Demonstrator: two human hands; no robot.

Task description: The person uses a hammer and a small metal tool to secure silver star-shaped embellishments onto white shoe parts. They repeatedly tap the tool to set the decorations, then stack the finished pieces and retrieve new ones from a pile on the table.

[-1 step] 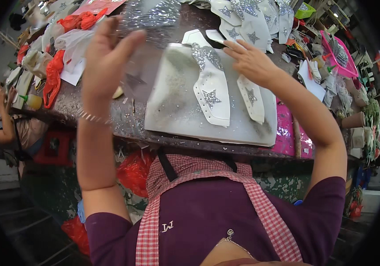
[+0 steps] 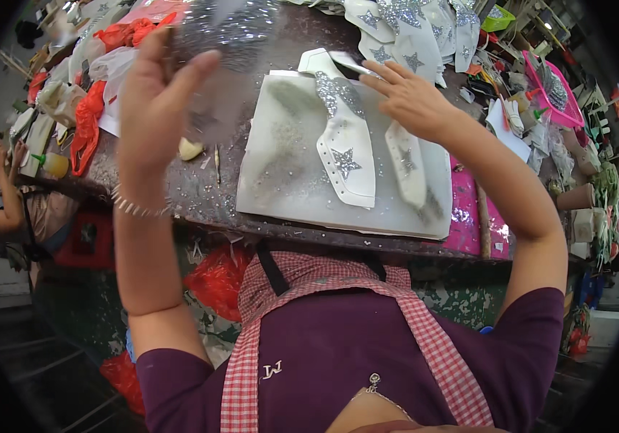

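Note:
My left hand [image 2: 158, 108], blurred and raised over the table's left side, grips the edge of a shiny silver glitter sheet [image 2: 226, 32]; motion smears the sheet. My right hand [image 2: 414, 101] reaches over the narrow white cut piece [image 2: 404, 162] with a silver star, its fingers across the upper part and the thumb hidden. That piece is tilted and slightly blurred. Beside it, a larger white cut piece [image 2: 352, 137] with silver glitter, a star and a row of holes lies flat on the pale board [image 2: 280, 184].
More white star pieces [image 2: 410, 43] are piled at the back right, near a pink basket [image 2: 555, 90]. Red bags [image 2: 89, 119] and a yellow bottle [image 2: 53, 164] lie left. A thin tool [image 2: 217, 164] rests by a pale yellow lump [image 2: 190, 149]. Another person [image 2: 17, 195] is at far left.
My left hand and the silver sheet have shifted left, uncovering the pale lump and thin tool. Under my right hand, the narrow white piece has tilted and shifted slightly.

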